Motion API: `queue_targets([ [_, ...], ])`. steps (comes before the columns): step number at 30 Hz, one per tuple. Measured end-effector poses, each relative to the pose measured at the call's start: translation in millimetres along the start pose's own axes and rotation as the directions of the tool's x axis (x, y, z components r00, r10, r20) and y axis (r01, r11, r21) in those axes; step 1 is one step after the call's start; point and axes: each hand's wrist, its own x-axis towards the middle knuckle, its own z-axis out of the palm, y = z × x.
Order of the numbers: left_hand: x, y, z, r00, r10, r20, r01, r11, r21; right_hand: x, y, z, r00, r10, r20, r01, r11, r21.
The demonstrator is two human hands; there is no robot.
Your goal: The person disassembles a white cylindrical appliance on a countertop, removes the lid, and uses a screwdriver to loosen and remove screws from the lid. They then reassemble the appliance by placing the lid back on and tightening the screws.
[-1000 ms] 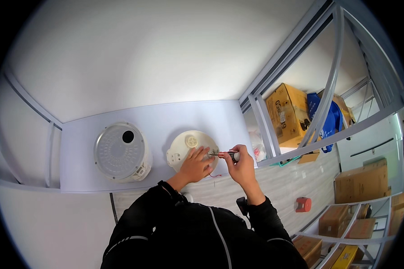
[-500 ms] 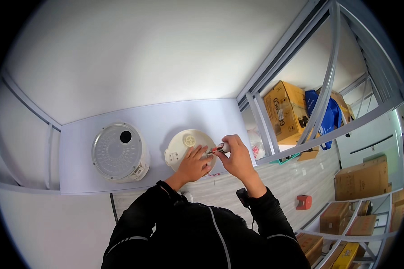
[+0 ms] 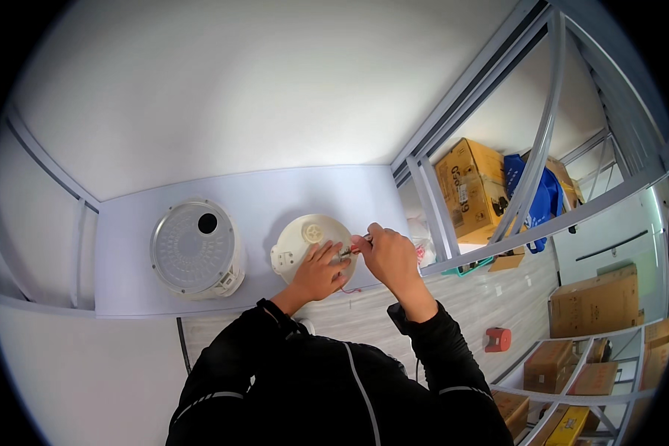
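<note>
A round cream plastic housing point(image 3: 291, 241) lies on the bench with its hollow side up; a round raised fitting and a side tab with openings show on it. My left hand point(image 3: 316, 276) rests on its near part, fingers stretched out and slightly spread. My right hand point(image 3: 391, 259), at the housing's right edge, is closed around a screwdriver point(image 3: 355, 250), whose handle the fingers mostly hide. The screwdriver's tip points left, close to my left fingertips; whether it touches a screw is too small to tell. A thin red wire point(image 3: 354, 291) pokes out at the housing's near edge.
A white cylindrical appliance point(image 3: 195, 249) with a grey perforated end and a black round spot stands left on the pale bench point(image 3: 264, 201). Grey metal framing point(image 3: 436, 208) borders the right side. Beyond are cardboard boxes point(image 3: 467, 186), a blue bag point(image 3: 540, 197) and a red stool point(image 3: 498, 340).
My right hand has turned around the screwdriver, now covering the handle end that showed before. My left hand and the housing stay nearly in place.
</note>
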Motion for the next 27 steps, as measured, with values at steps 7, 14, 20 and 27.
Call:
queue_targets([
  [7, 1.8, -0.6, -0.8, 0.999, -0.019, 0.029, 0.02, 1.0, -0.023, 7.3, 8.7, -7.7, 0.854, -0.483, -0.192, 0.513, 0.843, 0.162],
  [14, 3.5, 0.0, -4.6, 0.997, -0.03, 0.074, 0.031, 0.999, -0.017, 2.2, -14.0, -17.8, 0.963, 0.147, 0.228, -0.138, 0.989, -0.056],
  [20, 7.5, 0.9, -5.7, 0.996, -0.05, 0.068, 0.05, 0.999, 0.005, 2.2, -1.4, -15.5, 0.883, -0.445, -0.15, 0.46, 0.884, 0.084],
  [27, 5.8, -3.1, -4.4, 0.995, -0.032, 0.092, 0.036, 0.999, -0.04, 1.8, -2.8, -14.9, 0.993, -0.057, 0.107, 0.054, 0.998, 0.033],
])
